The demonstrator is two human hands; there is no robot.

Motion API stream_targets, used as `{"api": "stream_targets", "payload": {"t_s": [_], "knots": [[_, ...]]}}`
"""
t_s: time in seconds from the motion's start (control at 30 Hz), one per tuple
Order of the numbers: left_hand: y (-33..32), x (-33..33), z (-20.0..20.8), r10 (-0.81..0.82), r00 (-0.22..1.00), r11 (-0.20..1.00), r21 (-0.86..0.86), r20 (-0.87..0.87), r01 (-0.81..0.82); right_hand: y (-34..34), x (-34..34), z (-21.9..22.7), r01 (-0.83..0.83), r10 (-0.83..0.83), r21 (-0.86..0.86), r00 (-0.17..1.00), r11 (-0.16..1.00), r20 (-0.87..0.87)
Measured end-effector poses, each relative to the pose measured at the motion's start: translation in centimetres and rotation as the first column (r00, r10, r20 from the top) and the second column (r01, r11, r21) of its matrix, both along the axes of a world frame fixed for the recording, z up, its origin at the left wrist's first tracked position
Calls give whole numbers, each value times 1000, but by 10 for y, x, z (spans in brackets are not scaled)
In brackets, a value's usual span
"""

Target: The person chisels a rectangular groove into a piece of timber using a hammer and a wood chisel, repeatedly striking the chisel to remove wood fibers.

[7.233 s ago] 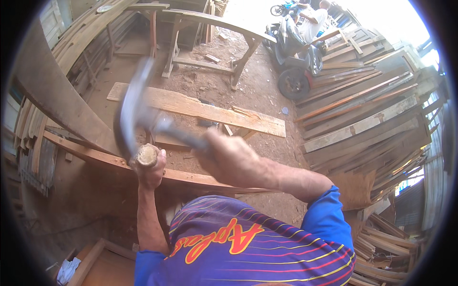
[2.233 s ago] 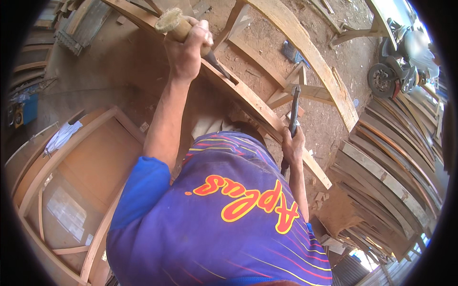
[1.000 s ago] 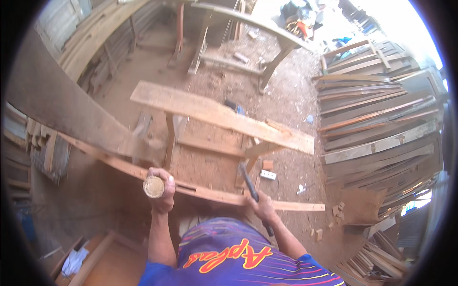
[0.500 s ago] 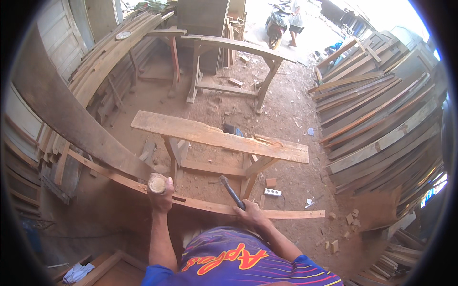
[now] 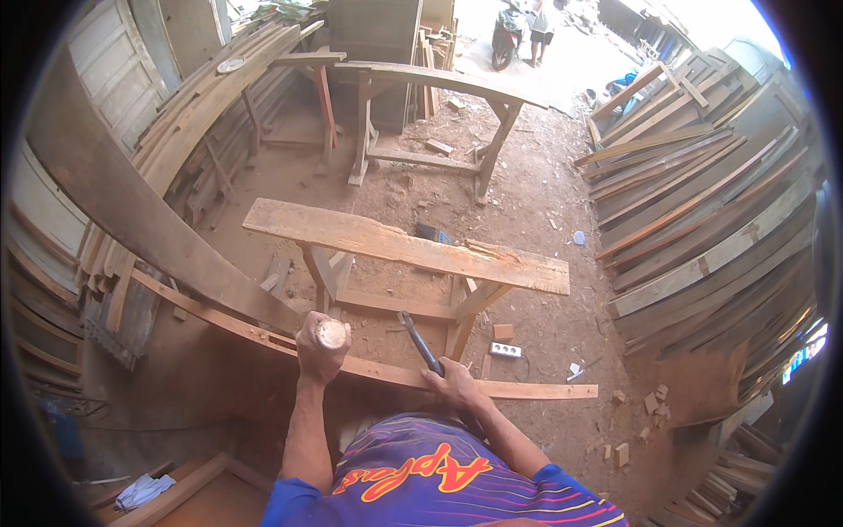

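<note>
Writing first: purple shirt [image 5: 439,439] on the near side of the long board [image 5: 391,372] carries big slanted script — red, edged in yellow, upside down from here. Thin red and yellow stripes run over the cloth; sleeves plain blue.

Long board: narrow, smooth-faced, pale reddish wood, lying crosswise just beyond the shirt. A dark, straight-sided slot [image 5: 283,341] is cut into it, just left of the left grip [image 5: 316,353]. That grip is closed, fingers wrapped round a stout wooden handle [image 5: 332,333], its round pale butt facing up over the board; the lower part of the tool is hidden by the fist.

Right grip [image 5: 452,384] also closed, around the dark shaft of a hammer [image 5: 421,344], farther right along the board. Shaft slants away leftward, its dull grey end past the board's far edge. Whether this hand rests on the wood is hard to make out.

Beyond the board: a rough plank trestle [image 5: 369,235], far edge ragged and splintered. Between the two, toward the board's right end, a reddish block [image 5: 502,332] and a white power strip [image 5: 505,350] with dark sockets, on brown earth floor [image 5: 562,321] littered with chips. Left of the grips, a broad dark plank [image 5: 149,202] slopes down toward the board. Off its right end — stacked weathered timber [image 5: 702,237], grey to orange-brown.
</note>
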State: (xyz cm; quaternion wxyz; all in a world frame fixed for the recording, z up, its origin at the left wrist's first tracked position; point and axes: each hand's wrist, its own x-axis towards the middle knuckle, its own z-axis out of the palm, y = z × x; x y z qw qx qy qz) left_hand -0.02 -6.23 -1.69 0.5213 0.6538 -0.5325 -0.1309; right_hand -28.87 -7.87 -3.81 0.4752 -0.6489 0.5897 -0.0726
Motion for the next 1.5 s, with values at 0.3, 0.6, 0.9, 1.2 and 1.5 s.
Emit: {"api": "stream_targets", "payload": {"t_s": [0.3, 0.6, 0.9, 1.2, 1.5], "knots": [[1, -16, 6, -56, 997, 998, 12, 59, 56, -3, -3, 5, -25, 25, 1, 999, 1000, 44], [5, -26, -1, -99, 994, 993, 63, 46, 96, -1, -5, 4, -7, 6, 11, 999, 1000, 50], [12, 2, 1, 36, 999, 999, 6, -23, -36, -3, -8, -6, 11, -16, 55, 996, 998, 85], [18, 32, 9, 59, 994, 993, -105, 95, -49, -2, 0, 0, 1, -1, -16, 1000, 1000, 18], [19, 36, -1, 39, 999, 993, -113, 6, -39, 0, -3, -16, 9, -6, -30, 997, 1000, 80]]}}
